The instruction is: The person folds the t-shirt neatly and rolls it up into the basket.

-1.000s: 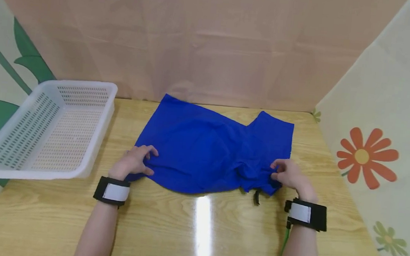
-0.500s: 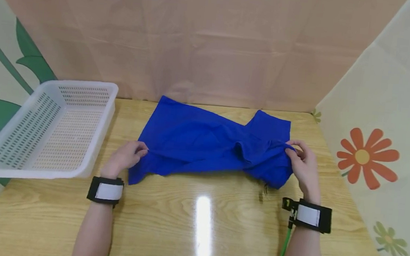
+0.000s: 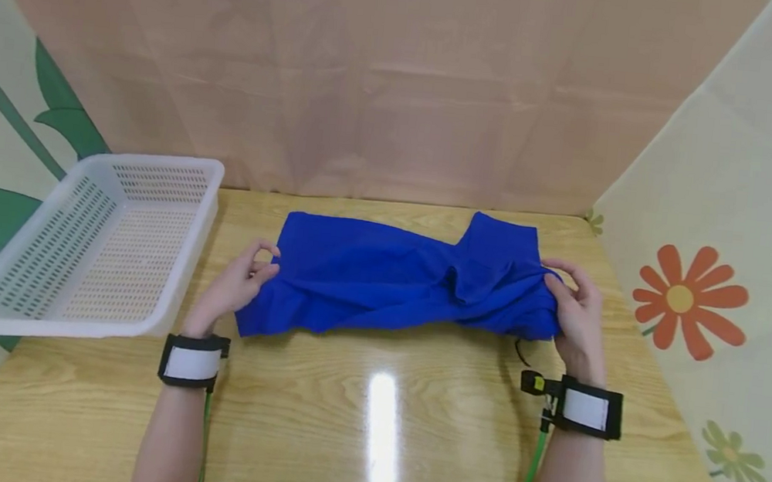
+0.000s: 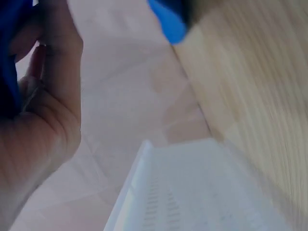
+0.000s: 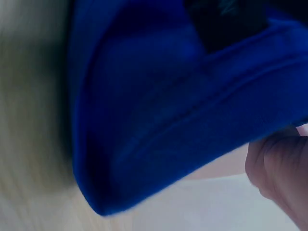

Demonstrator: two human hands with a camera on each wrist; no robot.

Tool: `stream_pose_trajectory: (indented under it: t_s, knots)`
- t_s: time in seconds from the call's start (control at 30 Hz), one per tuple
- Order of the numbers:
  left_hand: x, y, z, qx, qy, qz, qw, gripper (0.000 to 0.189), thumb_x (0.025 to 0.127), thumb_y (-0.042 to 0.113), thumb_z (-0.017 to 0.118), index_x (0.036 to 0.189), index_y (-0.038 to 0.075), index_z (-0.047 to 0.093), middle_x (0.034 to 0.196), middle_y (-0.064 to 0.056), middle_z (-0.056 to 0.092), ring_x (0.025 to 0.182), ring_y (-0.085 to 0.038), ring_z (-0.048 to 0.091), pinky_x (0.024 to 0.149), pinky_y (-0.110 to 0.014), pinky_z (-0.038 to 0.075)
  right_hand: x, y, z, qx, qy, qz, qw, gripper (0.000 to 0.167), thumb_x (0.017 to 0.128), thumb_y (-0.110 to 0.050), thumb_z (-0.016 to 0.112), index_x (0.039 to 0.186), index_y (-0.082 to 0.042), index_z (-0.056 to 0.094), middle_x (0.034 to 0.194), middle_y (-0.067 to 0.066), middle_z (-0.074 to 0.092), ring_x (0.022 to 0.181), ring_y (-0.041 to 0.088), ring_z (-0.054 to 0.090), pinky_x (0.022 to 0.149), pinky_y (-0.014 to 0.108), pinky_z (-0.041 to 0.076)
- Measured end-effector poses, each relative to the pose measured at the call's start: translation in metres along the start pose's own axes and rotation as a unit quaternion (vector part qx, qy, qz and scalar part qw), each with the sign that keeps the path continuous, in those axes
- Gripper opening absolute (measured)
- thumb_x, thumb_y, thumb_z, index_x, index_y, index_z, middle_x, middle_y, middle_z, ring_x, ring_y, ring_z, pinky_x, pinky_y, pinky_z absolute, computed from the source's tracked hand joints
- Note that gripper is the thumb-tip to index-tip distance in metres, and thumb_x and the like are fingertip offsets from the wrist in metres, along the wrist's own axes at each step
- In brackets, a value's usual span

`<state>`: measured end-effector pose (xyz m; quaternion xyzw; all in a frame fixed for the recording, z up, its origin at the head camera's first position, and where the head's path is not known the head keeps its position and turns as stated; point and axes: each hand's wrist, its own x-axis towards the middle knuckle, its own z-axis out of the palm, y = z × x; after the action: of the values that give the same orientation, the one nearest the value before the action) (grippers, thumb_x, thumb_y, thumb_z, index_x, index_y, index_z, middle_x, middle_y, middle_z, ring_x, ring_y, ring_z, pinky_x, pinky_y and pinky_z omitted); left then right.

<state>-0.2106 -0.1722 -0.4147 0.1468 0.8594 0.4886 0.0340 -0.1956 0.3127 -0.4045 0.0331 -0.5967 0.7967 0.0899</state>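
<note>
A blue short-sleeved shirt [image 3: 362, 270] lies across the middle of the table in the head view, its near side lifted and folded back in creases. One sleeve [image 3: 501, 240] points toward the back wall. My left hand [image 3: 237, 285] pinches the cloth at the shirt's left end; in the left wrist view the cloth [image 4: 7, 62] shows at the fingers' edge. At the right end, my right hand [image 3: 578, 310] pinches the cloth between thumb and fingers. The right wrist view shows a stitched edge of the shirt [image 5: 192, 115] and a dark label [image 5: 228, 21] inside it.
A white perforated plastic basket [image 3: 209, 216] stands at the left of the wooden table [image 3: 298, 426]. A pinkish sheet [image 3: 401, 87] hangs along the back. Flower-patterned white sheets [image 3: 743, 229] flank the sides. Each wrist wears a black strap [image 3: 589, 408] with a green cable.
Both hands have taken hold of the shirt's near edge and lifted it away from me, folding it over. The left far corner has drawn nearer, and the shirt is narrower now.
</note>
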Motion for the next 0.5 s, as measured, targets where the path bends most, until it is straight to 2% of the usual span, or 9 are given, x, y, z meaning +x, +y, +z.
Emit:
stream_pose_trajectory:
  t_s: [0.07,0.13,0.2,0.23,0.27,0.3,0.4,0.43,0.5]
  knots:
    - [-0.001,0.003,-0.002,-0.059,0.004,0.007,0.9982,0.021,0.094,0.011,0.042,0.113,0.005,0.036,0.090,-0.020,0.056,0.077,-0.018,0.052,0.059,-0.026,0.036,0.000,-0.002,0.001,0.051,-0.014,-0.006,0.9986,0.030,0.091,0.000,0.044,0.119,0.012,0.043,0.068,0.010,0.060,0.050,0.016,0.054,0.040,0.025,0.043]
    - [-0.001,0.007,-0.004,-0.146,0.012,0.017,0.9891,0.019,0.095,0.010,0.040,0.112,0.006,0.034,0.083,-0.017,0.056,0.070,-0.014,0.053,0.056,-0.024,0.037,0.000,-0.005,0.003,0.106,-0.025,-0.018,0.9939,0.029,0.092,0.002,0.042,0.117,0.016,0.043,0.076,0.012,0.060,0.055,0.017,0.054,0.045,0.025,0.043]
    - [-0.002,0.012,-0.005,-0.248,0.027,0.031,0.9678,0.014,0.095,0.008,0.038,0.109,0.009,0.035,0.072,-0.010,0.057,0.061,-0.011,0.054,0.051,-0.021,0.040,0.000,-0.010,0.005,0.157,-0.032,-0.035,0.9865,0.027,0.092,0.003,0.040,0.115,0.017,0.045,0.084,0.014,0.058,0.059,0.018,0.052,0.048,0.026,0.043]
    - [-0.003,0.014,-0.006,-0.306,0.034,0.045,0.9505,0.012,0.095,0.006,0.037,0.107,0.009,0.037,0.065,-0.007,0.053,0.053,-0.010,0.052,0.045,-0.020,0.039,-0.001,-0.013,0.007,0.182,-0.034,-0.042,0.9818,0.026,0.092,0.003,0.039,0.114,0.017,0.046,0.088,0.015,0.057,0.061,0.019,0.051,0.050,0.026,0.043]
    - [-0.003,0.017,-0.007,-0.363,0.039,0.060,0.9291,0.011,0.095,0.004,0.035,0.105,0.009,0.038,0.062,-0.004,0.050,0.047,-0.010,0.048,0.040,-0.020,0.037,-0.002,-0.016,0.008,0.204,-0.037,-0.050,0.9770,0.026,0.092,0.004,0.038,0.114,0.016,0.046,0.090,0.015,0.055,0.064,0.020,0.051,0.052,0.026,0.043]
    - [-0.005,0.021,-0.008,-0.420,0.038,0.073,0.9039,0.012,0.095,0.003,0.033,0.104,0.009,0.039,0.060,-0.002,0.047,0.044,-0.010,0.047,0.037,-0.019,0.036,-0.004,-0.021,0.011,0.234,-0.043,-0.055,0.9697,0.026,0.093,0.004,0.036,0.114,0.016,0.046,0.092,0.016,0.053,0.067,0.022,0.050,0.055,0.028,0.043]
    - [-0.012,0.036,-0.013,-0.563,0.020,0.112,0.8187,0.019,0.096,0.000,0.025,0.103,0.009,0.040,0.066,-0.002,0.049,0.050,-0.010,0.048,0.040,-0.018,0.037,-0.012,-0.037,0.019,0.308,-0.055,-0.073,0.9470,0.028,0.093,0.006,0.033,0.115,0.016,0.047,0.094,0.020,0.052,0.071,0.026,0.051,0.059,0.031,0.044]
    - [-0.016,0.042,-0.014,-0.611,0.005,0.128,0.7814,0.022,0.096,-0.001,0.021,0.103,0.007,0.040,0.071,-0.003,0.049,0.055,-0.012,0.049,0.043,-0.019,0.038,-0.015,-0.044,0.023,0.332,-0.059,-0.086,0.9377,0.028,0.093,0.007,0.032,0.115,0.017,0.046,0.095,0.022,0.053,0.075,0.028,0.051,0.061,0.033,0.045]
    - [-0.024,0.057,-0.018,-0.722,-0.056,0.138,0.6759,0.023,0.099,0.008,0.019,0.103,0.007,0.041,0.073,-0.004,0.045,0.061,-0.015,0.047,0.049,-0.021,0.038,-0.022,-0.060,0.032,0.382,-0.075,-0.116,0.9137,0.029,0.092,0.010,0.030,0.115,0.019,0.044,0.096,0.027,0.053,0.078,0.033,0.052,0.065,0.037,0.045]
